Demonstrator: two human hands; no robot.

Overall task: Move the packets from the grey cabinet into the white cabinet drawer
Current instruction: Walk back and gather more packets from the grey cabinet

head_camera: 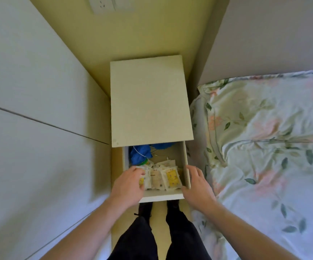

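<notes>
Fingers (139, 172) of left hand (128, 184) touch packets (163, 177)

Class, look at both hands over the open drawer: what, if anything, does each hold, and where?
The left hand touches the packets at their left end; whether it grips is unclear. The right hand holds nothing.

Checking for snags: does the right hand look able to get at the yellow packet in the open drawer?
Probably yes. The right hand rests at the drawer's right front corner, the yellow packet lies uncovered just left of it, and nothing stands between them.
</notes>
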